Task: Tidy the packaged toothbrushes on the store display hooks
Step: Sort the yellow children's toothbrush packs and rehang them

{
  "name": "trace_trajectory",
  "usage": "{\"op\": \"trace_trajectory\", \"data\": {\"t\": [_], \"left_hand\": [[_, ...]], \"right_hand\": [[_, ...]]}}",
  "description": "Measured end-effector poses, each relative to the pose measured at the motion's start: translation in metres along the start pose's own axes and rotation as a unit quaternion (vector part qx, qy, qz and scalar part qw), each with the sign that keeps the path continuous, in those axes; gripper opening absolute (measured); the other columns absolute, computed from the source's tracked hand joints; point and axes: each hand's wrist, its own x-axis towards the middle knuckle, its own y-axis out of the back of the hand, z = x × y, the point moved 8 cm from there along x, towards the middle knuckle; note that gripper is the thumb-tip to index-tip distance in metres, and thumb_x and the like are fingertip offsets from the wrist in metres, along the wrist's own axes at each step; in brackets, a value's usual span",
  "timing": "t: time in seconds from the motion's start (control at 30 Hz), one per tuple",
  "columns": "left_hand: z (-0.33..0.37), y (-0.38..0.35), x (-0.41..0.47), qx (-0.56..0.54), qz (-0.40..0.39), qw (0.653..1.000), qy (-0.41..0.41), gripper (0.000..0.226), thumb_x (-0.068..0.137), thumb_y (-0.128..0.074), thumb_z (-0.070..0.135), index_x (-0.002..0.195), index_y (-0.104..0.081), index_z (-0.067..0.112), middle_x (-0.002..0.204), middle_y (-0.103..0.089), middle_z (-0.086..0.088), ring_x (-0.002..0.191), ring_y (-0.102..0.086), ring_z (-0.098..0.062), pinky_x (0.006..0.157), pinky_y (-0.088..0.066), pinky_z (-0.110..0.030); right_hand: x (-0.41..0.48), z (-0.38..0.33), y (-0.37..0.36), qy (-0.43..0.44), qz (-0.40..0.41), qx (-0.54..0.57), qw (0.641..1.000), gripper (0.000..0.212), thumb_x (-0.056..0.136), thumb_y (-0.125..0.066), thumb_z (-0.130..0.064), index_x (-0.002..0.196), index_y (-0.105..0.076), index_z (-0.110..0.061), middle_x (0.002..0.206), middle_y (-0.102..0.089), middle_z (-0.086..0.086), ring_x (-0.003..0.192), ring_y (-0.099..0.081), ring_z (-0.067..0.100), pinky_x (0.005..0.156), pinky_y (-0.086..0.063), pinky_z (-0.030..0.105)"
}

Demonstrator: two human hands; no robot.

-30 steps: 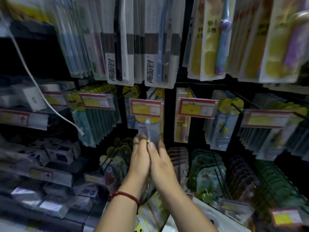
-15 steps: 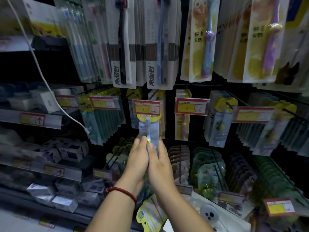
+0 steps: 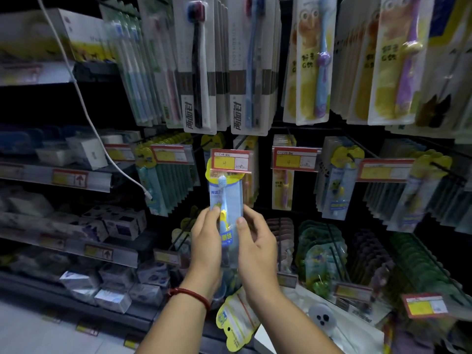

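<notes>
L→R. Far left: shelf w/ small boxes [image 3: 120, 223]. White cable [image 3: 84, 108] hangs across it, clear of the work area. Next over: teal packs [image 3: 168, 185] on a hook, row fanned at a tilt.

Centre: left hand [image 3: 205, 241], red bracelet [image 3: 189, 295] on the wrist. Its grip is clamped on the left edge of the toothbrush pack [image 3: 226, 198], fingertips on the front face, lower half. Pack is upright, top tucked just behind the price tag [image 3: 229, 161]. Hang hole + peg are hidden by the tag, so can't tell if it's on the hook. Right hand [image 3: 256, 241]: thumb on front of the right edge, fingers behind, grip closed on the same pack, roughly level w/ the left.

Handling (my read): blister card, v. light, thin card back + clear bubble. Flexes easily and will bow if squeezed mid-span. Plastic face prob slick. Best hold = side edges on the card, not the bubble. Weak spot = hang hole, likely tears if pulled sideways against the peg. To seat/square it, guide the top w/ one hand while the other steadies low.

Below the hands: a loose yellow-edged pack [image 3: 236, 320] lies at an angle, likely needs rehanging. Right: more hooked packs [image 3: 337, 185], front ones skewed. Light is dim there, detail poor.
</notes>
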Motion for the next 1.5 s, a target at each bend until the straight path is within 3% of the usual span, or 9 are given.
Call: {"op": "trace_trajectory", "data": {"t": [0.2, 0.43, 0.53, 0.8, 0.97, 1.1, 1.17, 1.33, 1.5], "left_hand": [[-0.01, 0.002, -0.015, 0.0, -0.069, 0.998, -0.008, 0.021, 0.106, -0.052, 0.019, 0.107, -0.066, 0.003, 0.091, -0.072, -0.013, 0.079, -0.069, -0.022, 0.071, -0.055, -0.034], [-0.055, -0.033, -0.018, 0.064, -0.109, 0.992, 0.008, 0.021, 0.106, -0.054, 0.019, 0.115, -0.065, 0.004, 0.089, -0.077, -0.006, 0.073, -0.072, -0.009, 0.062, -0.056, -0.019], [-0.068, -0.065, -0.02, 0.077, -0.133, 0.988, 0.014, 0.023, 0.106, -0.054, 0.022, 0.117, -0.064, 0.005, 0.097, -0.077, -0.016, 0.081, -0.073, -0.017, 0.065, -0.058, -0.023], [-0.096, -0.15, -0.011, 0.097, -0.166, 0.981, 0.008, 0.015, 0.105, -0.056, 0.028, 0.115, -0.066, 0.024, 0.098, -0.079, -0.005, 0.087, -0.077, -0.021, 0.076, -0.061, -0.035], [-0.109, -0.19, -0.001, 0.146, -0.203, 0.968, -0.027, 0.022, 0.106, -0.05, 0.041, 0.127, -0.056, 0.036, 0.111, -0.07, 0.012, 0.103, -0.068, -0.008, 0.088, -0.055, -0.031], [-0.119, -0.211, 0.008, 0.06, -0.201, 0.978, 0.003, 0.02, 0.11, -0.043, 0.023, 0.125, -0.054, 0.029, 0.112, -0.067, 0.013, 0.09, -0.066, 0.013, 0.073, -0.048, -0.007], [-0.123, -0.219, 0.015, 0.036, -0.189, 0.981, 0.018, 0.02, 0.109, -0.043, 0.023, 0.126, -0.052, 0.028, 0.122, -0.067, 0.0, 0.098, -0.065, 0.001, 0.079, -0.049, -0.017], [-0.127, -0.229, 0.024, -0.014, -0.189, 0.982, -0.005, 0.025, 0.102, -0.061, 0.016, 0.122, -0.054, 0.03, 0.118, -0.072, 0.003, 0.106, -0.07, -0.01, 0.083, -0.053, -0.021], [-0.128, -0.23, 0.037, -0.036, -0.187, 0.982, 0.013, 0.044, 0.088, -0.077, 0.012, 0.127, -0.058, 0.02, 0.111, -0.078, -0.001, 0.1, -0.077, -0.019, 0.077, -0.06, -0.028]], "right_hand": [[-0.005, -0.006, 0.011, -0.003, -0.02, -0.047, 0.999, 0.019, 0.104, -0.051, -0.012, 0.111, -0.064, -0.023, 0.092, -0.075, -0.013, 0.083, -0.072, 0.004, 0.072, -0.058, 0.025], [0.004, 0.018, 0.056, -0.066, 0.022, -0.091, 0.993, 0.019, 0.099, -0.049, -0.009, 0.108, -0.062, -0.021, 0.091, -0.075, 0.001, 0.083, -0.072, 0.016, 0.081, -0.059, 0.044], [0.015, 0.018, 0.083, -0.064, 0.054, -0.076, 0.994, 0.019, 0.099, -0.051, -0.011, 0.11, -0.063, -0.022, 0.092, -0.076, 0.003, 0.085, -0.074, 0.022, 0.084, -0.058, 0.054], [0.053, 0.018, 0.152, -0.04, 0.122, -0.083, 0.988, 0.023, 0.106, -0.051, -0.024, 0.123, -0.066, -0.03, 0.101, -0.077, -0.005, 0.089, -0.075, 0.014, 0.076, -0.061, 0.035], [0.085, 0.019, 0.178, -0.023, 0.14, -0.097, 0.985, 0.031, 0.106, -0.051, -0.029, 0.135, -0.061, -0.029, 0.124, -0.069, -0.004, 0.111, -0.067, 0.016, 0.093, -0.057, 0.045], [0.103, 0.014, 0.186, 0.042, 0.142, -0.139, 0.979, 0.033, 0.105, -0.052, -0.022, 0.139, -0.055, -0.024, 0.137, -0.05, -0.013, 0.129, -0.05, 0.003, 0.106, -0.043, 0.02], [0.114, 0.014, 0.19, 0.047, 0.149, -0.152, 0.976, 0.033, 0.104, -0.053, -0.02, 0.137, -0.054, -0.024, 0.137, -0.045, -0.015, 0.127, -0.046, -0.003, 0.103, -0.038, 0.01], [0.139, 0.019, 0.194, 0.037, 0.158, -0.158, 0.974, 0.025, 0.1, -0.058, -0.008, 0.124, -0.065, -0.009, 0.111, -0.051, -0.005, 0.108, -0.062, 0.019, 0.099, -0.049, 0.032], [0.146, 0.017, 0.187, 0.026, 0.071, -0.096, 0.992, 0.034, 0.1, -0.055, 0.001, 0.096, -0.068, -0.03, 0.113, -0.058, -0.002, 0.098, -0.062, 0.0, 0.09, -0.049, 0.015]]}}
